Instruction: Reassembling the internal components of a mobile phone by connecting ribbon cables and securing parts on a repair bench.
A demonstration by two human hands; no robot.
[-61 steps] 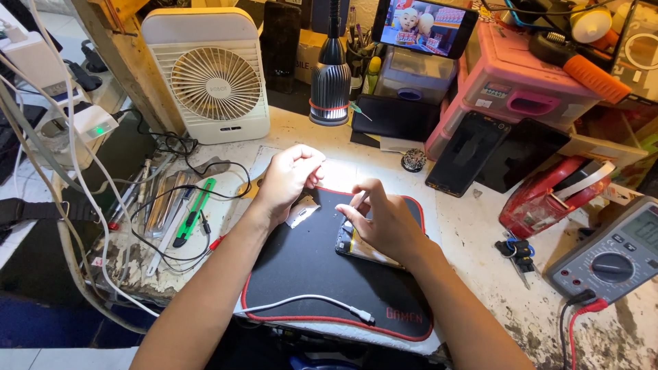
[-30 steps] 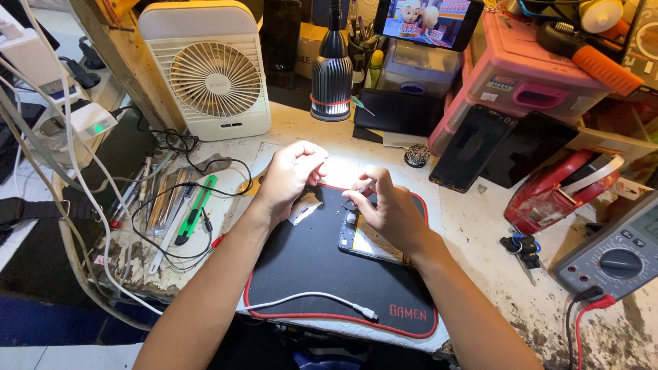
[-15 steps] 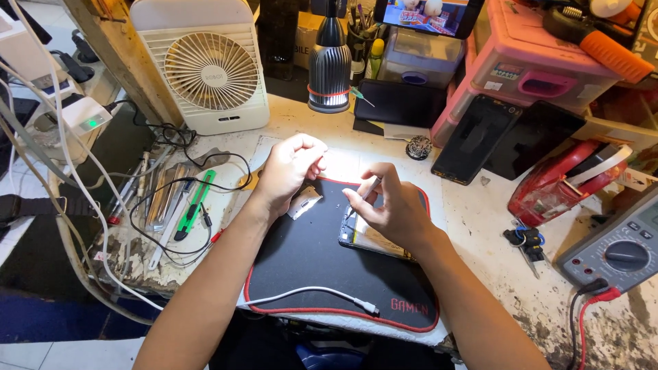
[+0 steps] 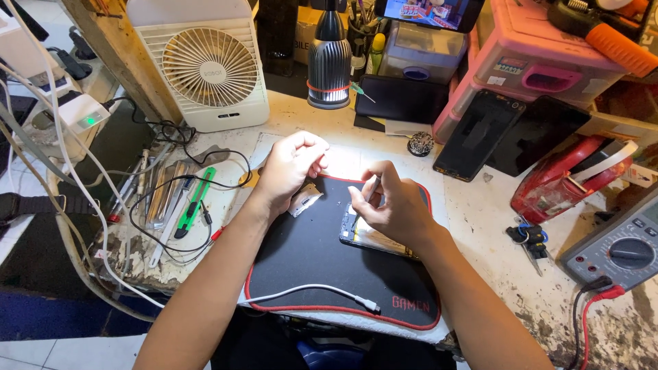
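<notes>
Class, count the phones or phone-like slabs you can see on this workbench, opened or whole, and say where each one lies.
3: an opened phone on the black mat under the right hand; two dark phones leaning against the pink drawer box. Others may be hidden among clutter.

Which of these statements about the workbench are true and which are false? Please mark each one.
1. The right hand holds a thin tool over the opened phone. True.
2. The phone lies on a black mat. True.
3. The fan stands right of the lamp. False: it stands left of it.
4. The green cutter is in the left hand. False: it lies on the bench.
5. A white cable lies on the mat. True.
</notes>
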